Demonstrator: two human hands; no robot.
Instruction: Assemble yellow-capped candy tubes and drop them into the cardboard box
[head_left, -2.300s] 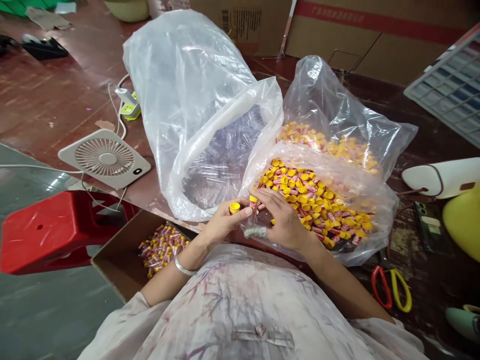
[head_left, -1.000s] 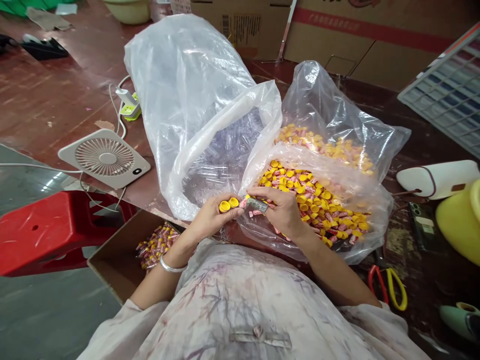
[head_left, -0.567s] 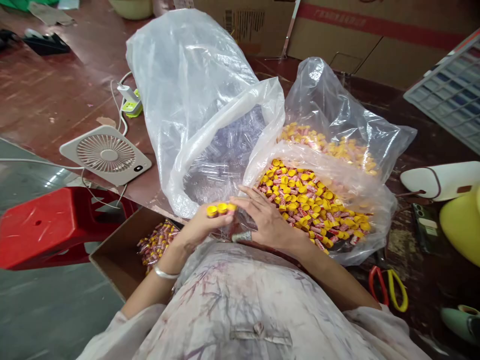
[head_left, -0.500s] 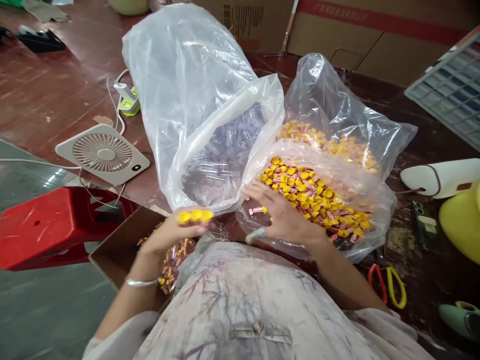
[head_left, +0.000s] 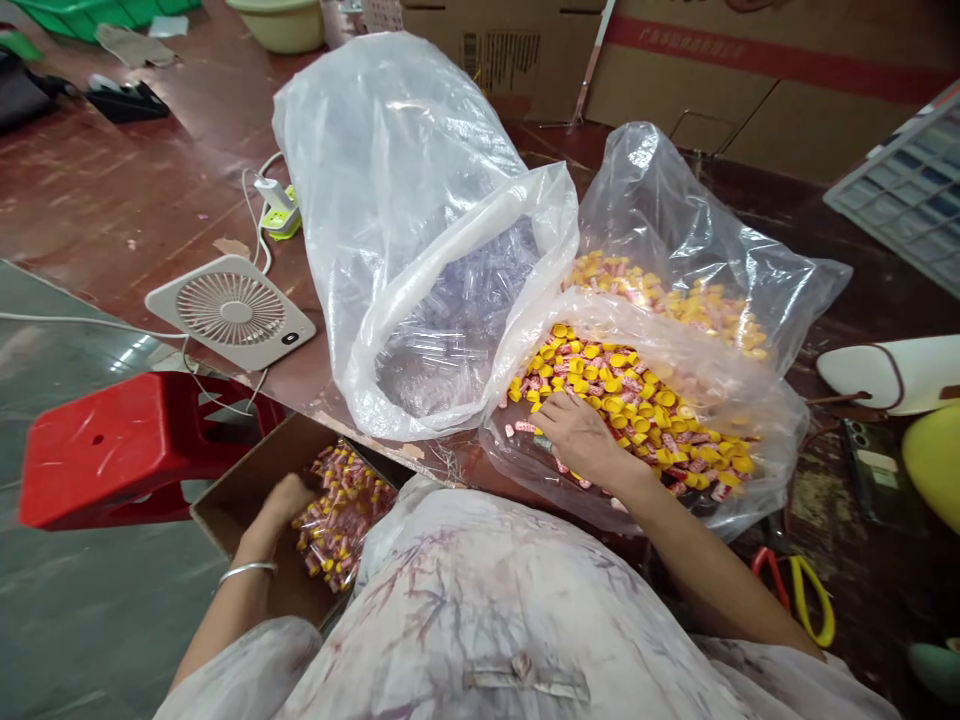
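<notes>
Cardboard cartons stand behind our red-brown bench. From the head view, our left hand is low in the open box, beside capped tubes; we cannot tell whether it holds any. Our right hand bends over yellow-topped pieces in the clear bag, its grip hidden. They look light, stiff, slightly slippery; we judge them best pinched by the yellow end.

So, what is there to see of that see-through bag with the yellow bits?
The see-through bag looks like thin, shiny, crumpled plastic. It lies on the red-brown table, its mouth open on the near side and its far end bunched upward. Inside is a heap of yellow caps and pink-and-white pieces. The right hand is in its mouth; a cloudier bag adjoins its left side.
</notes>
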